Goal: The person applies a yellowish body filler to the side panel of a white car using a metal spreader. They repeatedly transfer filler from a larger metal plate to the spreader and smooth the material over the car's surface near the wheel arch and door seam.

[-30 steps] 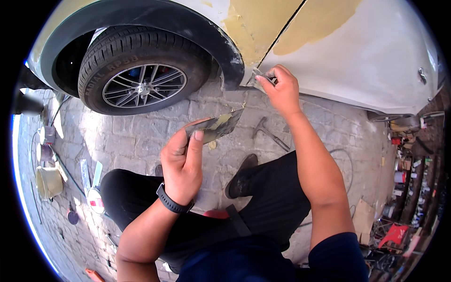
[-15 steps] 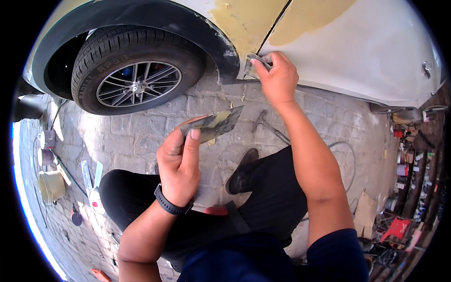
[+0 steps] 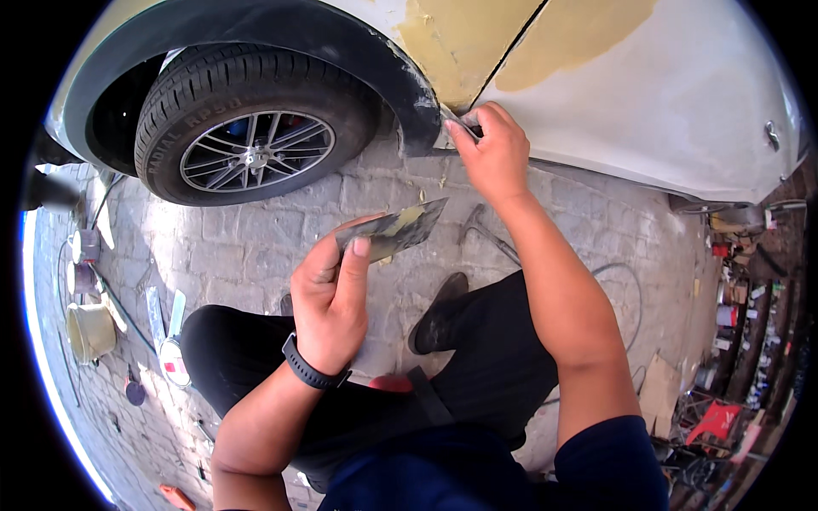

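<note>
My left hand [image 3: 331, 289] grips a flat, dark putty spreader [image 3: 407, 228] with yellowish filler smeared on its face, held over the paving. My right hand [image 3: 494, 152] pinches a second, smaller spreader [image 3: 461, 128] against the lower corner of the car panel, just behind the black wheel-arch trim [image 3: 419, 119]. Most of that spreader is hidden by my fingers. Yellowish filler [image 3: 447, 55] covers the panel above it, and another patch [image 3: 567, 43] lies across the dark gap on the white door [image 3: 648, 111].
A tyre on a spoked wheel [image 3: 258, 158] fills the arch at left. A hammer-like tool [image 3: 490, 234] lies on the stone paving [image 3: 256, 243] beyond my shoe. At far left stand a bucket [image 3: 91, 332] and cans; cluttered shelves [image 3: 750, 315] line the right.
My right hand has moved slightly down and left along the panel corner, and its spreader has turned more edge-on. My left hand has shifted a little to the right with its spreader.
</note>
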`<act>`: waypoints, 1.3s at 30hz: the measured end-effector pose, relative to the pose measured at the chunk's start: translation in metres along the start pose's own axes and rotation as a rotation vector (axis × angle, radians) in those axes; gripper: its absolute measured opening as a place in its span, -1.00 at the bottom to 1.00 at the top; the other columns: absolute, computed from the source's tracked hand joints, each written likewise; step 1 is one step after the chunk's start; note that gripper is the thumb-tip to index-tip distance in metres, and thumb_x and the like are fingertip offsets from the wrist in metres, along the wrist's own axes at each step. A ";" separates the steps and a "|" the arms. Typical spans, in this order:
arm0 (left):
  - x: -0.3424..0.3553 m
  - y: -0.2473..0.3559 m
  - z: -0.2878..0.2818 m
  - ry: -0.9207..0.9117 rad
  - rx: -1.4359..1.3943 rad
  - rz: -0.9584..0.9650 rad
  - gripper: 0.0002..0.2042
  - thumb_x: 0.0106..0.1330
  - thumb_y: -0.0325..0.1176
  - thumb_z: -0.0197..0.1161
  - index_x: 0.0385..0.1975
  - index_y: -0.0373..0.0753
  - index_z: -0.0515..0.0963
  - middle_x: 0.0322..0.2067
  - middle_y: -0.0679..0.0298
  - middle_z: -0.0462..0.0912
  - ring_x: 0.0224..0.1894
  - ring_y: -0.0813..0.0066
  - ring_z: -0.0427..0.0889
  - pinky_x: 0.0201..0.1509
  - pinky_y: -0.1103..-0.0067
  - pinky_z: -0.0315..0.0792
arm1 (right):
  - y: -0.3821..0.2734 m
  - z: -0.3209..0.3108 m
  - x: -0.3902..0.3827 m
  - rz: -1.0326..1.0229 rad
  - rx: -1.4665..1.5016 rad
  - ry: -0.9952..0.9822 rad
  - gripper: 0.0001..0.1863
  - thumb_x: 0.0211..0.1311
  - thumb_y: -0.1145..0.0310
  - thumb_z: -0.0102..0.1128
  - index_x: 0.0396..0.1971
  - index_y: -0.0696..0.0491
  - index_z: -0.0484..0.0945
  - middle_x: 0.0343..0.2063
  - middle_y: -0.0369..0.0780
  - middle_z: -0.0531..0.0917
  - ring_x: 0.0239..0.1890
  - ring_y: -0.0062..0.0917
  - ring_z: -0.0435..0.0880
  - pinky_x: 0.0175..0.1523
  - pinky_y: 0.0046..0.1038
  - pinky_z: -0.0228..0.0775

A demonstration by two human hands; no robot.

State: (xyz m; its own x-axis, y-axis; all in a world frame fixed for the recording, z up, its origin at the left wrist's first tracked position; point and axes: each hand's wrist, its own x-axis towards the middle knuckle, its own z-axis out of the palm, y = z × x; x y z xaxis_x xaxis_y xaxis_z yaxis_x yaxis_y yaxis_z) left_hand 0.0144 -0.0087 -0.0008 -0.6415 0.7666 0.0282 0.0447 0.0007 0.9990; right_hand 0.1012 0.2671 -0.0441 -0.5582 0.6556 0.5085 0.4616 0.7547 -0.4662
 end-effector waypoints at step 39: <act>-0.002 -0.005 0.004 0.007 -0.046 -0.006 -0.70 0.68 -0.34 0.12 0.14 -0.45 0.63 -0.05 0.16 0.79 0.00 0.53 0.68 0.17 0.56 0.52 | 0.005 -0.002 0.003 -0.007 -0.072 0.069 -0.69 0.18 0.22 0.55 -0.42 0.10 0.60 -0.37 -0.19 0.68 -0.33 -0.18 0.67 -0.24 -0.21 0.47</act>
State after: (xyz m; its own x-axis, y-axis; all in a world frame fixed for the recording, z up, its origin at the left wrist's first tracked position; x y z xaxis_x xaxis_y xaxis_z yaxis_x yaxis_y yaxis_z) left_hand 0.0181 -0.0079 -0.0059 -0.6472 0.7619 0.0226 0.0063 -0.0244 0.9997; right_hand 0.1030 0.2734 -0.0438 -0.5139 0.6487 0.5613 0.5078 0.7574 -0.4105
